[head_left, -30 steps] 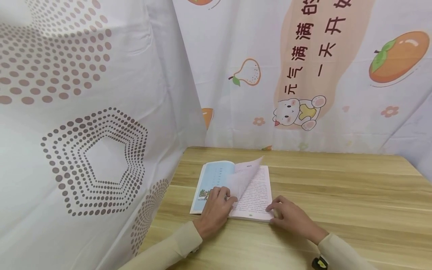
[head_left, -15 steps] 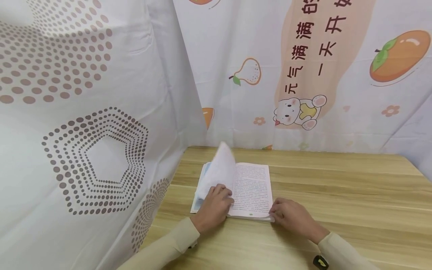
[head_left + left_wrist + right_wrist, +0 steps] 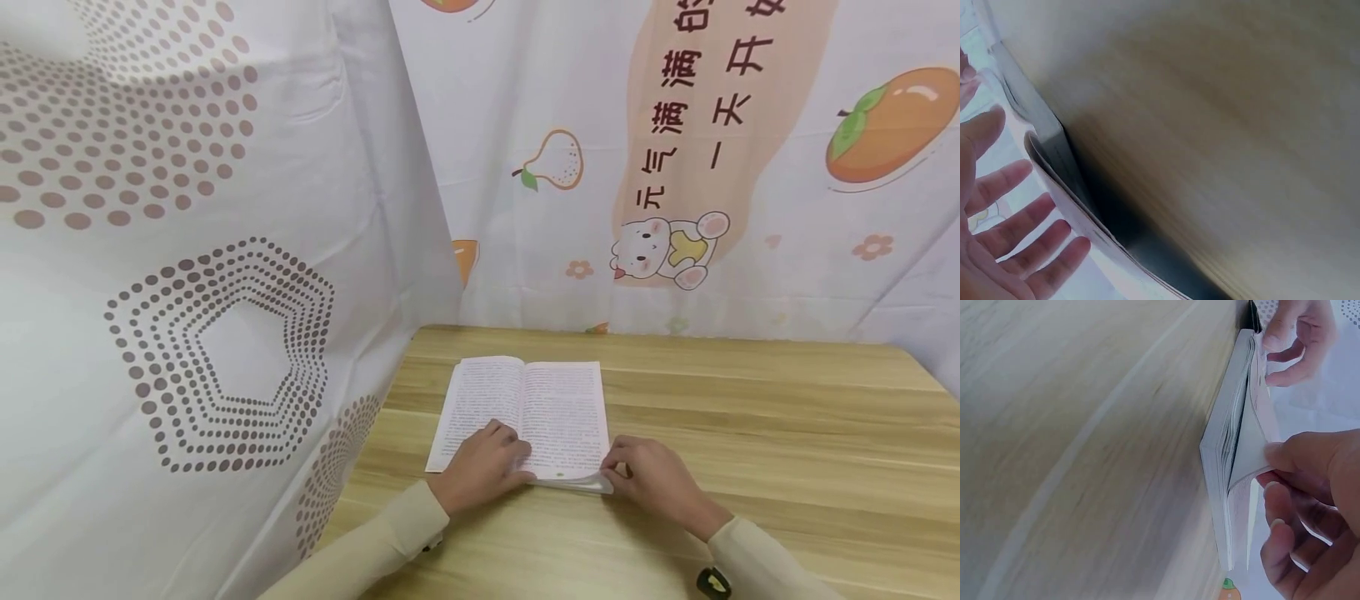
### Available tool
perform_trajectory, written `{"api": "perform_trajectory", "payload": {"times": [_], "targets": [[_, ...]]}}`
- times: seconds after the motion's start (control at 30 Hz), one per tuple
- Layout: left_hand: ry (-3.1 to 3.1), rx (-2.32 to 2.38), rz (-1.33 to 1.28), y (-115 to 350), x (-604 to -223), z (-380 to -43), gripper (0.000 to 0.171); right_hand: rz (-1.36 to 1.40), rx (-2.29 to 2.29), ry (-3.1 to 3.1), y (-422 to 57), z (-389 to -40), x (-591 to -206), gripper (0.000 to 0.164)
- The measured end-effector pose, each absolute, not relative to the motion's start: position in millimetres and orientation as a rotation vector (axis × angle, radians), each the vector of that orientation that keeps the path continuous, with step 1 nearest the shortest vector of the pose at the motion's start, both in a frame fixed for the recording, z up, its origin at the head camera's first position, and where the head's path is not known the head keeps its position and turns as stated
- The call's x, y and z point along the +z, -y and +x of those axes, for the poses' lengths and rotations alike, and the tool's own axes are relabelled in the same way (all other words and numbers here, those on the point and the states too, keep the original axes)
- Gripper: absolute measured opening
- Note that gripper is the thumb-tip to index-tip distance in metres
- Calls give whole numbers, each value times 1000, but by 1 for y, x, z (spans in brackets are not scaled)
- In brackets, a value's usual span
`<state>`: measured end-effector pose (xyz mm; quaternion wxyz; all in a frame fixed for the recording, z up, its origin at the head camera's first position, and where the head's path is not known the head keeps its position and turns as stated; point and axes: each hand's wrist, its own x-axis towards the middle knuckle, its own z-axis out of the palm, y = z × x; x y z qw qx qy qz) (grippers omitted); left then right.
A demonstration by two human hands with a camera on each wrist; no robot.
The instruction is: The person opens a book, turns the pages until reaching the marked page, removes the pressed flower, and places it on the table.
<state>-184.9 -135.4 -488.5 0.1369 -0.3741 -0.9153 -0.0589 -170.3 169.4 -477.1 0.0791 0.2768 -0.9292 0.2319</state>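
Note:
An open book (image 3: pixel 562 408) with printed text on both pages lies on the wooden table. My left hand (image 3: pixel 487 467) rests on the lower part of its left page near the spine. In the left wrist view that hand's fingers (image 3: pixel 1013 231) are spread and fairly straight against the pages. At the lower right corner, my right hand (image 3: pixel 656 483) pinches a page between thumb and fingers. The right wrist view shows this page corner (image 3: pixel 1254 450) lifted and bent above the thick stack of pages beneath.
The wooden table (image 3: pixel 750 417) extends to the right of the book. A white curtain with brown dots (image 3: pixel 247 350) hangs at the left, and a fruit-printed cloth (image 3: pixel 555 217) hangs behind the table. A dark band (image 3: pixel 713 583) sits at the right wrist.
A page standing up on the left has fallen flat, covering the blue illustrated page with text. My left hand has shifted slightly right. My right hand has lifted the right page's corner.

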Motion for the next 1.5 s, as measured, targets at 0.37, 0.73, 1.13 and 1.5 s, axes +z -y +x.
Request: {"api": "perform_trajectory", "payload": {"times": [0.37, 0.73, 1.13, 1.5], "targets": [[2670, -101, -1063, 130, -490, -184, 41, 780, 904, 2729, -168, -170, -473, 10], [2665, -100, -973, 127, -488, -185, 20, 614, 1020, 2625, -167, -170, -474, 27], [2521, -30, -881, 127, -489, -189, 16, 737, 1026, 2817, -168, -165, -487, 19], [2519, -59, -1027, 130, -489, -185, 22, 789, 786, 2847, -168, -165, -488, 11]]}}
